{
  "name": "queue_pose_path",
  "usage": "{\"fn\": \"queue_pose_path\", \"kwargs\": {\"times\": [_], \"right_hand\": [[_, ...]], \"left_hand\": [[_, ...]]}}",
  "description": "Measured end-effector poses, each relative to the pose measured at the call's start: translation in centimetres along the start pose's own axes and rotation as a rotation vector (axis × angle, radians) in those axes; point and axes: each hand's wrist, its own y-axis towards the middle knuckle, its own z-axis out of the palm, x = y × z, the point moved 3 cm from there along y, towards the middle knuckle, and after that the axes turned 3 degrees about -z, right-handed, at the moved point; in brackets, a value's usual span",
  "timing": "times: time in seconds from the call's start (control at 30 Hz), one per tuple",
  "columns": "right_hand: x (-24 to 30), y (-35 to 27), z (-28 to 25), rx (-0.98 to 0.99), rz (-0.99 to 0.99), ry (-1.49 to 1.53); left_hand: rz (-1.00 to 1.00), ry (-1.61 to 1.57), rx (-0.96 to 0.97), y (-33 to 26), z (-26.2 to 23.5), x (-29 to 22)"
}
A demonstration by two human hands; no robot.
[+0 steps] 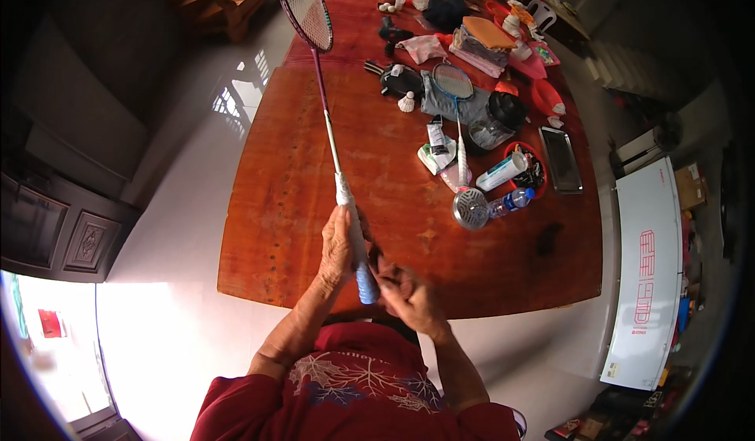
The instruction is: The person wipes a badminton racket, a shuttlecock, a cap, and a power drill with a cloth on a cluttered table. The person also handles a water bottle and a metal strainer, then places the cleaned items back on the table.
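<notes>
while the left hand [337, 244] wraps around the pale handle of a purple-framed racket [332, 138], the right hand [409, 293] sits just beside the handle's blue butt end, its fingers bent inward; whether those fingers pinch the handle or something small, i cannot tell. the racket is held up in front of the person's body, over the near part of a red-brown wooden table [275, 229], its strung head pointing away and slightly to the left, its butt toward the red shirt [370, 378], which bears a pale branching print.

on the table, well to the right of the held racket, a second racket [453, 82] lies with its head on a grey cloth [440, 104] and its white handle toward the person. near the end of that handle are a round perforated metal piece [471, 207], a clear bottle [511, 203] with a blue cap, and a white cylinder [500, 172] lying tilted. a shuttlecock [406, 101] rests to the left of the grey cloth. a dark rectangular tray [561, 160] lies by the table's right edge, and farther off is a pile of folded cloths [480, 48] with an orange item [487, 32] on top. beyond the table, to the right, is a long white panel [637, 276] with red markings.
</notes>
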Motion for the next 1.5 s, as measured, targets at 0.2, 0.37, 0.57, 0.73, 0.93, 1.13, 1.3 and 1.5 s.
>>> {"fn": "queue_pose_path", "kwargs": {"times": [0.2,0.37,0.57,0.73,0.93,1.13,1.3,1.5], "right_hand": [[-1.3,1.1,2.2,-0.157,-0.134,-0.054],[-3.4,0.9,3.3,-0.101,-0.289,-0.184],[-3.3,-0.2,1.6,-0.128,0.123,0.939],[-3.3,-3.4,0.3,-0.245,-0.463,-0.464],[-6.6,-6.8,-1.5,-0.099,-0.284,-0.657],[-4.2,-0.2,-7.3,-0.586,-0.189,-0.119],[6.3,7.5,-4.8,-0.349,-0.817,-0.746],[9.8,13.3,-6.3,-0.564,-0.877,-0.998]], "left_hand": [[0.009,0.098,-0.067,-0.8,0.4,0.8],[0.081,0.183,-0.002,-1.2,0.7,-0.1],[0.178,0.076,0.104,2.2,1.3,-5.8],[0.178,-0.186,0.097,7.3,-0.4,-12.6],[0.218,-0.241,-0.209,7.3,-0.2,-14.0],[0.151,-0.111,-0.067,3.6,1.7,-6.8],[-0.043,-0.143,-0.079,0.5,5.9,-1.6],[-0.116,-0.171,0.078,-0.1,8.6,0.1]]}}
